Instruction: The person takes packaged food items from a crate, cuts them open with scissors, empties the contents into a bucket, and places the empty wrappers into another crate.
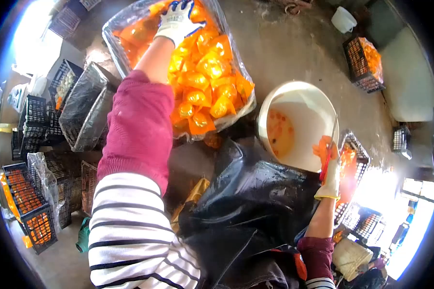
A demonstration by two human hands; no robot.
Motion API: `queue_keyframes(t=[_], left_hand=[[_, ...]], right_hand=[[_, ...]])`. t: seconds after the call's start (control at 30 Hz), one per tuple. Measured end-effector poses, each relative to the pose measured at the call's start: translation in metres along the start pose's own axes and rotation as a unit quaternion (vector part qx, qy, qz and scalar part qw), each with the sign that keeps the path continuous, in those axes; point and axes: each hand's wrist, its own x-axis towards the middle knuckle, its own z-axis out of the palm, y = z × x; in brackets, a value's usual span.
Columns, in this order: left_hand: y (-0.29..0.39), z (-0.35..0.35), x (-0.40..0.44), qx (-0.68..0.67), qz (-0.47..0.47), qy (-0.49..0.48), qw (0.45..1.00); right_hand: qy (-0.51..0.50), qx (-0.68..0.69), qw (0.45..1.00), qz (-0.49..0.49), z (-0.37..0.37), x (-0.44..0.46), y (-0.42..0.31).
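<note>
My left hand (177,21), in a white glove with blue fingertips, reaches onto the far part of a plastic-lined crate (246,82). Its fingers are spread over many orange plastic-wrapped bundles (195,79). On the right, my right hand (329,168), in an orange and pale glove, is closed around a red-handled tool (327,161) with a thin metal blade pointing up. That hand is at the right rim of a white bucket (304,96), which holds orange-tinted liquid (280,135) with small round pieces. A black apron (255,188) covers my lap.
Black crates (31,207) and a plastic-covered box (84,103) line the left side. A crate of orange bundles (364,65) and a small white bucket (343,20) stand at upper right. More crates (364,219) and a pale bucket (349,257) are at lower right.
</note>
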Motion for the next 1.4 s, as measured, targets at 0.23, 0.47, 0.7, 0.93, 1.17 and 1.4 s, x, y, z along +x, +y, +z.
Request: queue_keyframes(t=[0.23,0.47,0.7,0.93,1.17,1.4], left_hand=[[-0.019,0.012,-0.052,-0.258,-0.075,-0.182,0.946],[0.042,-0.019,-0.165,-0.187,-0.06,-0.289,0.937],[0.062,-0.092,-0.182,-0.405,-0.217,-0.061,0.886],[0.143,-0.093,-0.31,-0.434,0.066,-0.281,0.853],[0.211,0.058,-0.43,-0.275,-0.07,-0.386,0.878],[0.246,0.115,-0.445,-0.288,-0.173,-0.543,0.77]], right_hand=[[0.016,-0.197,0.98,-0.023,0.013,0.005,0.0],[-0.045,-0.101,0.994,-0.001,-0.004,0.011,0.018],[-0.078,-0.096,0.989,-0.076,-0.047,0.035,0.058],[-0.036,-0.188,0.981,-0.036,-0.007,-0.001,0.004],[0.005,-0.147,0.989,0.029,0.023,-0.011,-0.019],[0.052,-0.322,0.945,0.025,0.039,-0.001,-0.018]])
